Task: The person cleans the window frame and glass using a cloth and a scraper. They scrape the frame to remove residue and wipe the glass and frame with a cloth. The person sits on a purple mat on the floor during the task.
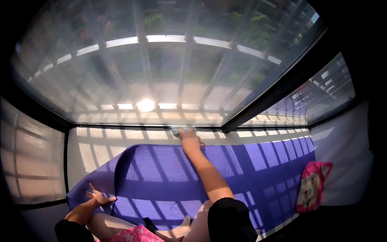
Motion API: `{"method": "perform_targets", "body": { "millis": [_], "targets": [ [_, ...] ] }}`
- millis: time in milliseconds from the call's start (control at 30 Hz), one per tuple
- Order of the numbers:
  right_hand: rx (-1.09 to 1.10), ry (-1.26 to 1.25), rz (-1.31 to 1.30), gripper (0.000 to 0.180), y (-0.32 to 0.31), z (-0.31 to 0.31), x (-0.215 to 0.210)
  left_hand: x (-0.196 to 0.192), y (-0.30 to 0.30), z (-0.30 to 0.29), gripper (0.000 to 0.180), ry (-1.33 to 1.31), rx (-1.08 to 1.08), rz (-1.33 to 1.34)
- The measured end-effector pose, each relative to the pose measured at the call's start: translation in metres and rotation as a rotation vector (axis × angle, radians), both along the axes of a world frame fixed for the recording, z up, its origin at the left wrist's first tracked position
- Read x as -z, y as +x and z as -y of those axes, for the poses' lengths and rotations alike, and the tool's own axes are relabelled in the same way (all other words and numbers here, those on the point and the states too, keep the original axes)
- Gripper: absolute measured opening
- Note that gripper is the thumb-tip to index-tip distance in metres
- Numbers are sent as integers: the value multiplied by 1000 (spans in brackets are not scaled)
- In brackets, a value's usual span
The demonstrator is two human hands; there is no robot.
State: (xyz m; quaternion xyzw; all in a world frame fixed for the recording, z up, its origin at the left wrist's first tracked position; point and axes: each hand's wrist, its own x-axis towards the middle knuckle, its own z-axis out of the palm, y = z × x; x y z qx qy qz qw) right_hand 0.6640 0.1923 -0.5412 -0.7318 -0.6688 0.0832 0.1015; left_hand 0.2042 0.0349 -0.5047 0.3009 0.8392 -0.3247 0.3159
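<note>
At the foot of the large window pane (109, 88), my right hand (190, 140) is closed over a crumpled grey-green cloth (176, 131). It presses the cloth against the dark lower window frame (133, 127), where the glass meets the pale ledge (86, 147). A small reddish loop (202, 144) shows beside my right wrist; what it belongs to I cannot make out. My left hand (96, 197) rests with spread fingers on the turned-up left end of a purple ribbed mat (161, 179). Nothing shows in that hand.
Bars stand outside the glass and throw striped shadows over mat and ledge. A thick dark frame post (278, 86) divides the large pane from a narrower right pane (330, 88). A pink cat-eared cushion (312, 187) leans at the right wall. My bent legs (177, 232) are on the near side.
</note>
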Motion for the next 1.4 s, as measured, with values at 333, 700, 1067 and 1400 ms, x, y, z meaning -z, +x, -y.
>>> {"method": "perform_targets", "body": {
  "millis": [333, 700, 1067, 1400],
  "targets": [
    [451, -63, 202, 31, 87, 18, 1, 3, -1, -2, 154, 17, 5, 11],
    [379, -384, 167, 33, 92, 3, -12, 0, 0, -1, 154, -19, 19, -14],
    [302, -194, 228, 33, 126, 29, -46, 2, -4, -2, 154, -49, 29, -30],
    [347, 401, -563, 32, 121, 77, -160, -27, 20, -14, 135, -4, 106, 6]
  ]
}}
